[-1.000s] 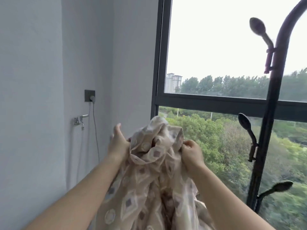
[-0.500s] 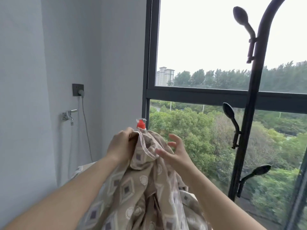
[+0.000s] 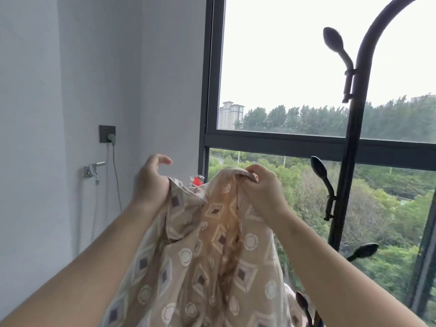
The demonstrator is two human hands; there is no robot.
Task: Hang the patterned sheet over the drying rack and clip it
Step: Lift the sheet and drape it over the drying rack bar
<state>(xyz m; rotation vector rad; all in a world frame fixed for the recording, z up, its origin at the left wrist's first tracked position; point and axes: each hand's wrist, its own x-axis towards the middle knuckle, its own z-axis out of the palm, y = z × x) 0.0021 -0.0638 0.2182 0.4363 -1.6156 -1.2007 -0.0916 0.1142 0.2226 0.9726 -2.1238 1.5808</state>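
Two-handed, pinching patterned sheet (image 3: pixel 212 232) by its edge, left hand (image 3: pixel 151 182) at 9 o'clock, right hand (image 3: pixel 262 190) at 3, to open it for hanging.

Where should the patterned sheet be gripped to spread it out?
Probably the top edge, from above, one hold each side of the bunched middle. The patterned sheet hangs loose below; the right hand pinches the raised edge, the left hand holds the other side.
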